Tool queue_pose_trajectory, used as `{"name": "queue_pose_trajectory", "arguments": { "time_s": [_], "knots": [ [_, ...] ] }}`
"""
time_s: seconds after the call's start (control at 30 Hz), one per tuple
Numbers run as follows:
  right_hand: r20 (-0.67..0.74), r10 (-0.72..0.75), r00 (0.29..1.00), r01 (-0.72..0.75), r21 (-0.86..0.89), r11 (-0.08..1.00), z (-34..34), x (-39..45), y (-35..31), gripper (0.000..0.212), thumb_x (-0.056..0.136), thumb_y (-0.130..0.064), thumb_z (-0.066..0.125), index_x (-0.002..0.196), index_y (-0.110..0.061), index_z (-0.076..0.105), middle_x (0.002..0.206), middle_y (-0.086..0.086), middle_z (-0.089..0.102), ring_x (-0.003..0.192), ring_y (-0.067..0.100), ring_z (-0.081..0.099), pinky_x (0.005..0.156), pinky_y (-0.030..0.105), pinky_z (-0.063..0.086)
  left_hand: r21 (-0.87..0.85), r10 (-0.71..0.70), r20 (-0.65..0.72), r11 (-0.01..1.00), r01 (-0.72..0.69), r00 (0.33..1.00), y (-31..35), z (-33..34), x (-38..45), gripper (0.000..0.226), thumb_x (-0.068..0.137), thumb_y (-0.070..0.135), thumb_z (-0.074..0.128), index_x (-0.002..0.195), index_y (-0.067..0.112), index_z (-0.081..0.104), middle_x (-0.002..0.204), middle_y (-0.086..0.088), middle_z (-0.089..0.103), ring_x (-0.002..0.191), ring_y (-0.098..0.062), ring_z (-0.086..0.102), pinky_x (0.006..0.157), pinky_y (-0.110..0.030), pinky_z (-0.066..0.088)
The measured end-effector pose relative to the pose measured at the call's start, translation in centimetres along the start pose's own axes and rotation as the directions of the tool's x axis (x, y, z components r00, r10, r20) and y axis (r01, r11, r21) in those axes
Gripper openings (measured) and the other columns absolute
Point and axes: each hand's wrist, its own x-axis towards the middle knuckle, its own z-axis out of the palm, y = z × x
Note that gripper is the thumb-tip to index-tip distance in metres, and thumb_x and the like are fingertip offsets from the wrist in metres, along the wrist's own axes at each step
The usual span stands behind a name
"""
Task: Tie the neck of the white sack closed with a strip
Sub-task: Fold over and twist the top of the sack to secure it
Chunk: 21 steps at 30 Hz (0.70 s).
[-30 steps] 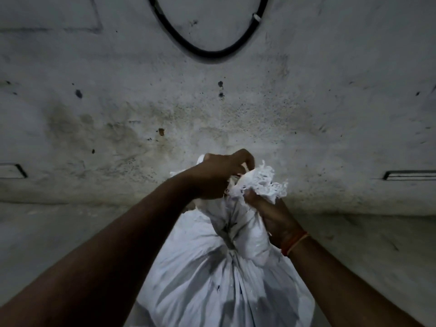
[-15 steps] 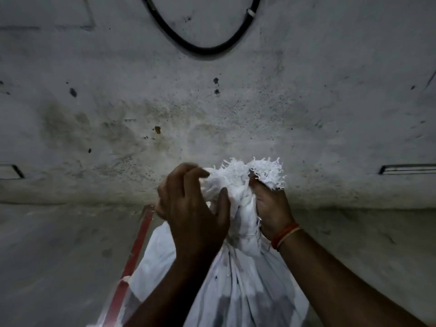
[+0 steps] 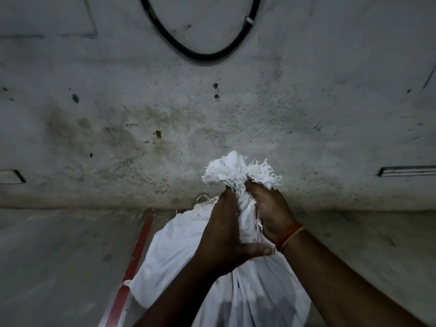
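Note:
A full white sack (image 3: 169, 263) stands on the floor in front of me, its neck (image 3: 246, 215) bunched upright with a frayed top (image 3: 238, 171). My left hand (image 3: 224, 234) grips the neck from the left, thumb lying across the front below it. My right hand (image 3: 271, 208) grips the neck from the right, just under the frayed top; an orange thread is round that wrist. A red strip (image 3: 136, 256) runs along the floor to the left of the sack. No strip shows on the neck; my hands cover most of it.
A stained concrete wall (image 3: 212, 114) rises just behind the sack, with a black cable loop (image 3: 200, 56) hanging on it. Dark slots (image 3: 405, 171) sit low in the wall on both sides. Grey concrete floor (image 3: 59, 256) spreads left and right.
My left hand has slid down the neck and now wraps it lower, thumb across the front. The frayed top now stands free above both hands. My right hand keeps its grip.

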Motion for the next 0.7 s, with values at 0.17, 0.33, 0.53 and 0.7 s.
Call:
{"name": "queue_pose_trajectory", "arguments": {
  "time_s": [0.17, 0.33, 0.53, 0.7],
  "knots": [
    [0.021, 0.033, 0.999, -0.032, -0.046, 0.998, -0.6, 0.4, -0.6, 0.024, 0.098, -0.014, 0.055, 0.104, -0.001, 0.075, 0.103, 0.017, 0.077, 0.096, 0.026, 0.075, 0.082, 0.032, 0.056, 0.166, 0.033, 0.070, 0.985, -0.044, 0.997, -1.7, 0.3, 1.3, 0.124, 0.052, 0.057, 0.091, 0.150, 0.011, 0.030, 0.146, -0.002, 0.045, 0.137, -0.019, 0.044, 0.112, -0.034, 0.041],
    [0.195, 0.064, 0.979, -0.045, -0.098, 0.994, -0.6, 0.1, -1.8, 0.018, 0.097, -0.013, 0.058, 0.099, -0.003, 0.073, 0.089, 0.010, 0.078, 0.080, 0.018, 0.075, 0.066, 0.023, 0.058, 0.051, 0.051, -0.175, 0.998, -0.043, 0.983, -1.7, 0.0, 2.1, 0.056, 0.071, 0.042, 0.084, 0.118, 0.026, 0.060, 0.113, 0.009, 0.068, 0.105, -0.008, 0.065, 0.087, -0.018, 0.049],
    [0.369, -0.401, 0.839, 0.543, -0.625, 0.561, -2.8, -2.2, -3.1, 0.070, 0.080, -0.022, 0.073, 0.142, -0.029, 0.039, 0.141, -0.004, 0.048, 0.128, 0.009, 0.052, 0.097, 0.025, 0.050, -0.123, -0.146, -0.310, 0.986, 0.113, 0.940, -0.9, -1.4, 2.7, 0.036, 0.090, 0.050, 0.060, 0.081, 0.016, 0.069, 0.079, 0.001, 0.072, 0.079, -0.006, 0.068, 0.074, -0.037, 0.053],
    [0.598, -0.277, 0.752, 0.658, -0.706, 0.264, -4.0, -3.4, -1.1, 0.085, 0.083, -0.037, 0.079, 0.154, -0.032, 0.032, 0.164, -0.007, 0.013, 0.150, -0.001, 0.015, 0.111, 0.004, 0.025, -0.595, -0.425, -0.080, 0.746, 0.299, 0.901, 0.7, -1.9, 3.1, 0.042, 0.096, 0.054, 0.058, 0.096, 0.018, 0.079, 0.093, -0.004, 0.080, 0.092, -0.019, 0.076, 0.093, -0.047, 0.058]
  ]
}}
